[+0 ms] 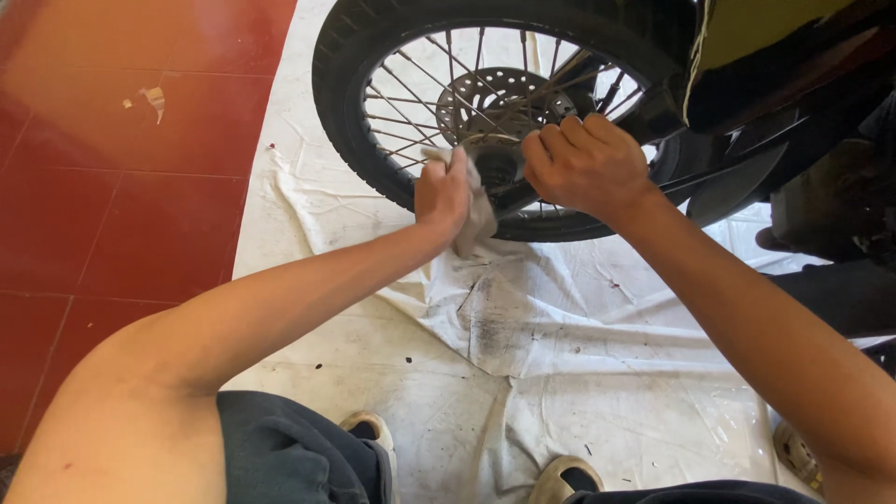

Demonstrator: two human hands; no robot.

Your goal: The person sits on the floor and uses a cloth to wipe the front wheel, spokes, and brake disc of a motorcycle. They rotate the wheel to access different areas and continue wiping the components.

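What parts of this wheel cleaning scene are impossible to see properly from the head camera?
- Wheel hub: partly covered by the rag in the left hand.
- Right hand: fingers curl away, so what they grip is hidden.
- Tyre: its right side hidden behind dark bodywork.
- Round object, lower right: cut off by forearm.

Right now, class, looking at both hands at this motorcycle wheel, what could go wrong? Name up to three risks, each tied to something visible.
1. The left hand presses a grey rag at the hub among thin spokes; if the wheel turned, rag or fingers might snag.
2. The right hand sits beside the drilled brake disc, whose edge could perhaps cut.
3. The creased white sheet underfoot might slip on the red tiles.
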